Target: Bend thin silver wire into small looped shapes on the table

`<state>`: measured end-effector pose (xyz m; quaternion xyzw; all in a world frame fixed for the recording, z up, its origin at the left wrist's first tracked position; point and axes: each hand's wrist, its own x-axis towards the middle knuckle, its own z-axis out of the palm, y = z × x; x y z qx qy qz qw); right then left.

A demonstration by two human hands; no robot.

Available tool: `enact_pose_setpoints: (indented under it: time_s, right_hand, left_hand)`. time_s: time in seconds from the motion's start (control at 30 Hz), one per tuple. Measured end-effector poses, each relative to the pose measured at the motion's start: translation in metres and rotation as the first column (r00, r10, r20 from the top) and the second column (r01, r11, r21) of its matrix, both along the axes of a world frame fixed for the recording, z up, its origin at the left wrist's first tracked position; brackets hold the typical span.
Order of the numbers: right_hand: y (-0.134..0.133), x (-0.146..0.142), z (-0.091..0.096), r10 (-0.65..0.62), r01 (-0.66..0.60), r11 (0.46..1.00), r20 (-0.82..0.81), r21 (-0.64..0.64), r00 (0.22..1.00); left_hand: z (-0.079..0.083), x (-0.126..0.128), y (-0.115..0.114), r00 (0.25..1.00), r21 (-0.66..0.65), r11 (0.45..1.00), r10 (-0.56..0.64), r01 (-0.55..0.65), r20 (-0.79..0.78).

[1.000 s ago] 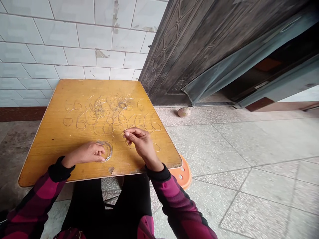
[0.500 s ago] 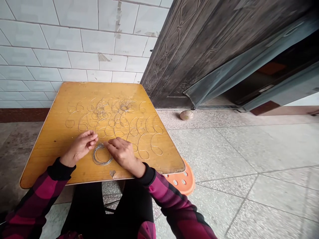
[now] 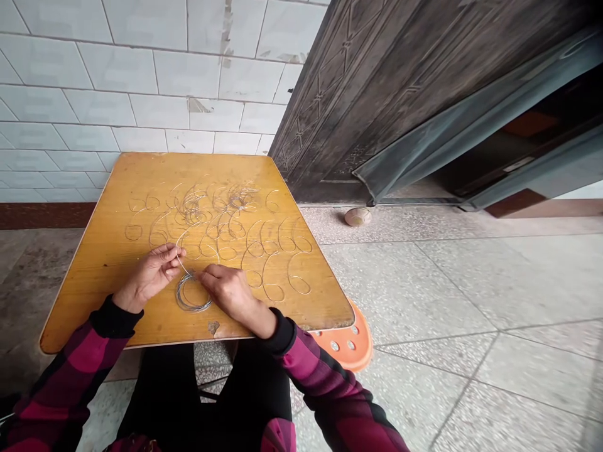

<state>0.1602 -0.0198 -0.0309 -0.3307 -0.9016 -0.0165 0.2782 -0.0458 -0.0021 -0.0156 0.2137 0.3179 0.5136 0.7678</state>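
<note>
A thin bright wire [image 3: 181,266] runs in a curve between my two hands above the wooden table [image 3: 101,295]. My left hand [image 3: 155,271] pinches it between thumb and forefinger. My right hand [image 3: 230,290] is closed at the wire's other side, thumb and fingers pressed together, right beside a round coil of silver wire [image 3: 189,304] which bundles several turns. Whether the right fingers also touch the coil is hidden. Beyond both hands, many loose curled wire pieces [image 3: 276,285] lie spread over the tabletop, denser and tangled toward the back [image 3: 240,198].
White tiles [image 3: 155,72] form the wall behind the table. A dark carved door [image 3: 348,94] with a grey-blue curtain [image 3: 409,154] stands at the right. An orange stool [image 3: 360,345] sits partly under the table's right corner, and a roundish object [image 3: 358,217] lies on the floor.
A curved length of wire now shows clearly between my hands, arching up from the left fingers. Both hands stay almost in place; the view has shifted slightly.
</note>
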Motion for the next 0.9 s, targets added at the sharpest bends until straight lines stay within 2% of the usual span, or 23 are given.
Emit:
enact_pose_setpoints:
  time_s: [0.27, 0.4, 0.47, 0.53, 0.6, 0.67, 0.8, 0.9]
  right_hand:
    - [-0.017, 0.002, 0.004, 0.017, -0.016, 0.999, 0.039, -0.036, 0.999]
    - [-0.019, 0.006, 0.008, -0.065, 0.065, 0.998, -0.002, 0.007, 0.998]
    - [-0.016, 0.007, 0.012, -0.129, 0.131, 0.99, -0.041, 0.047, 0.991]
    - [-0.014, 0.006, 0.016, -0.175, 0.178, 0.981, -0.049, 0.074, 0.983]
    - [-0.013, 0.001, 0.019, -0.209, 0.21, 0.974, -0.03, 0.084, 0.978]
    - [-0.013, -0.007, 0.02, -0.235, 0.235, 0.968, -0.006, 0.086, 0.972]
    - [-0.014, -0.018, 0.019, -0.229, 0.231, 0.972, -0.044, 0.037, 0.972]
    - [-0.012, -0.012, 0.019, -0.238, 0.234, 0.971, -0.263, -0.046, 0.935]
  left_hand:
    - [0.014, -0.017, 0.008, 0.977, 0.019, 0.981, 0.192, -0.194, 0.09]
    - [0.018, -0.023, 0.01, 0.946, 0.091, 0.943, 0.312, -0.319, 0.085]
    - [0.019, -0.019, 0.006, 0.956, 0.157, 0.944, 0.294, -0.291, 0.003]
    - [0.017, -0.008, 0.0, 0.97, 0.215, 0.962, 0.201, -0.168, -0.141]
    - [0.014, 0.005, -0.008, 0.947, 0.256, 0.967, 0.091, -0.009, -0.309]
    - [0.009, 0.017, -0.014, 0.9, 0.304, 0.951, 0.075, 0.066, -0.429]
    - [0.005, 0.026, -0.018, 0.847, 0.36, 0.933, 0.191, 0.0, -0.495]
    - [0.009, 0.02, -0.015, 0.857, 0.335, 0.939, 0.238, -0.082, -0.457]
